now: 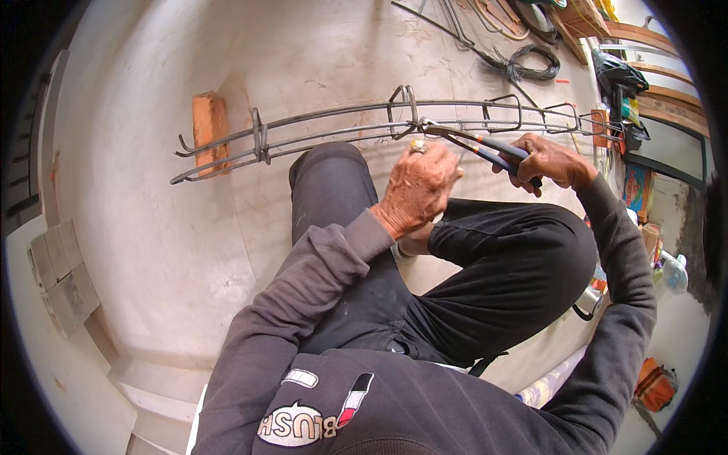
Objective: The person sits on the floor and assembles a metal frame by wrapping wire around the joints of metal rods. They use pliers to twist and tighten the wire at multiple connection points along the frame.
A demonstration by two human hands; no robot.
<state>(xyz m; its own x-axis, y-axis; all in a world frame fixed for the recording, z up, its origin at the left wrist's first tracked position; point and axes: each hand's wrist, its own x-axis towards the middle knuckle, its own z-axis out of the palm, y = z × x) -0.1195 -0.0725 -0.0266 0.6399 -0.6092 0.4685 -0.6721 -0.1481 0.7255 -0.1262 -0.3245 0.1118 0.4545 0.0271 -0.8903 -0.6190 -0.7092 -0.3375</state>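
Observation:
A long reinforcing-bar cage (326, 114) of thin steel bars and bent rectangular stirrups stretches across the floor in front of my knees. My right hand (553, 161) is closed around the dark, orange-marked handles of a pair of pincers (464, 139). Their jaws meet the bars beside the middle stirrup (393, 114). Just below that joint, my left hand (419, 186) has its fingers curled in and slightly blurred; a ring shows on one finger. Whatever those fingers may grip is hidden.
An orange brick (211, 130) props the cage's left end, and another brick (600, 127) stands at its right end. A coil of dark wire (535, 64) lies on the floor beyond. Timber (660, 38) and bags crowd the right side; grey blocks (64, 265) stand at left.

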